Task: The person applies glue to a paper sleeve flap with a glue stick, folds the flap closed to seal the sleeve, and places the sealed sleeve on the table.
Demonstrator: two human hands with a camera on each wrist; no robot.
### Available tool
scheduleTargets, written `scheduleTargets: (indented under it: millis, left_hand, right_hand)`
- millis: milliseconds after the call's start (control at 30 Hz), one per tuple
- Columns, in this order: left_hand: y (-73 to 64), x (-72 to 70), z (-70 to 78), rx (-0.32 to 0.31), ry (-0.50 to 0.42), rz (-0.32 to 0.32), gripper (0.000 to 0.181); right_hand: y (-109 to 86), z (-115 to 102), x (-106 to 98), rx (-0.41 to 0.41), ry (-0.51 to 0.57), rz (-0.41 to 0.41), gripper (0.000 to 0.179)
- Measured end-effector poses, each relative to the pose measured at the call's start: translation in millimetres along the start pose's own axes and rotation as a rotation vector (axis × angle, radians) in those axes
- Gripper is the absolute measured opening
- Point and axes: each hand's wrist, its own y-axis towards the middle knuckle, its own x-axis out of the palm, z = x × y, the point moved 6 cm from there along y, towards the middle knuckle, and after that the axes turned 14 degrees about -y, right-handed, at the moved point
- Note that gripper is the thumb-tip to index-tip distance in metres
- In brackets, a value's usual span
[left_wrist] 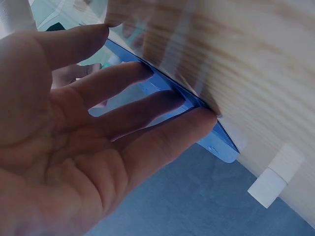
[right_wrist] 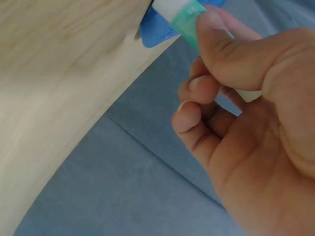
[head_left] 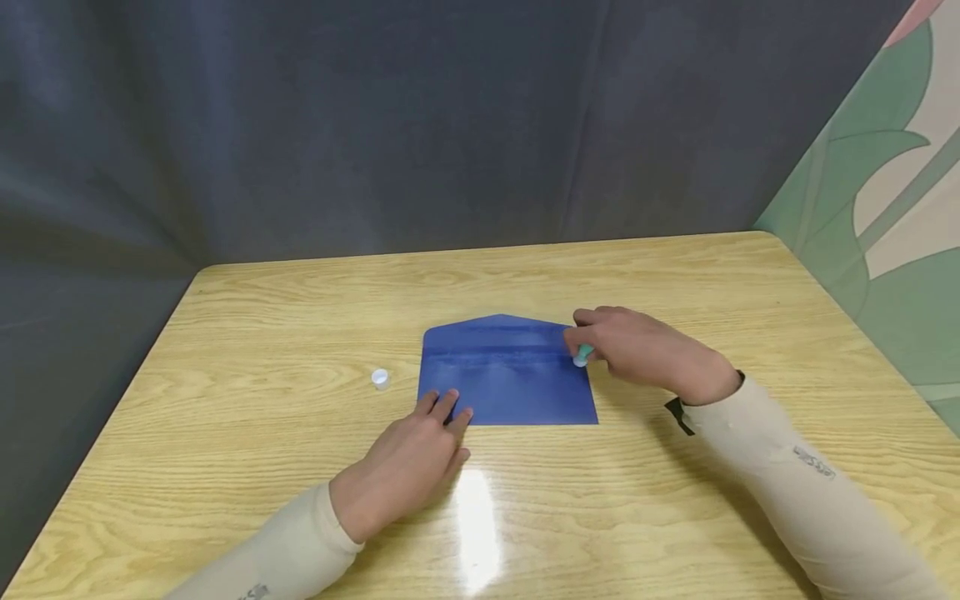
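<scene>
A blue envelope lies flat on the table, its pointed flap spread out on the far side. Fingertips of my left hand rest on its near left corner, and the left wrist view shows those fingers extended. My right hand grips a green and white glue stick between thumb and fingers. The glue stick's white end meets the envelope near its right edge, just below the flap fold. In the right wrist view the glue stick slants out past the thumb, partly covered by the hand.
A small white cap stands on the wooden table left of the envelope. Dark curtain hangs behind the far table edge. Leaf-patterned cloth borders the right side.
</scene>
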Motion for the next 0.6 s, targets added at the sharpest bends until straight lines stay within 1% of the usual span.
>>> scheduleTargets:
  millis: [200,367,467,600]
  left_hand:
    - [-0.6,0.1,-1.9,-0.021,-0.011,-0.01,0.044]
    - [-0.5,0.8,-1.4,-0.007,0.016,-0.016,0.044]
    - [0.1,0.9,-0.5,0.005,0.025,-0.01,0.044]
    - [1.5,1.7,-0.1,0.003,0.017,-0.017,0.044]
  right_hand:
    - [-1.2,7,-3,0.005,-0.048,-0.019,0.026]
    - [-2.9,10,-9,0.046,-0.075,0.009,0.028]
    - [1.4,3,-13,0.03,-0.094,0.05,0.029]
    - [15.8,-18,-16,-0.03,-0.117,0.077,0.028]
